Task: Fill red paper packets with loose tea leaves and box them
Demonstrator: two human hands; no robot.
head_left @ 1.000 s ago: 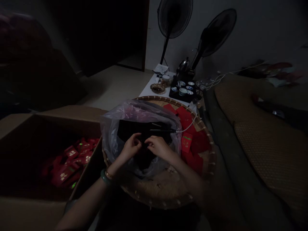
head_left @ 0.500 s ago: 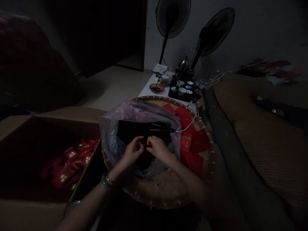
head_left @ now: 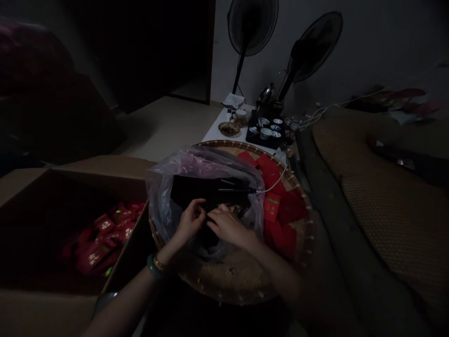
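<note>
Both hands are over the mouth of a clear plastic bag (head_left: 159,187) that sits in a round woven bamboo tray (head_left: 224,285). My left hand (head_left: 191,221) is curled, thumb and fingers pinched near each other; what it holds, if anything, is lost in the dark. Close beside it, my right hand (head_left: 229,227) has its fingers bent together, tips pointing at the left hand, and their grip is hidden. A dark pen-like tool (head_left: 238,190) with a white cord lies across the bag's opening. Red envelopes (head_left: 272,207) are spread on the tray's right side.
At the left stands an open cardboard box (head_left: 101,164) with many red packets (head_left: 105,224) inside. Beyond the tray, a low white table (head_left: 213,131) carries a tea tray with cups (head_left: 266,133). Two fans (head_left: 253,25) stand behind. A woven mat (head_left: 379,187) lies at right.
A small red piece showed between my fingers half a second ago and is now out of sight. My right hand has shifted slightly down, and pale brownish bits show behind it.
</note>
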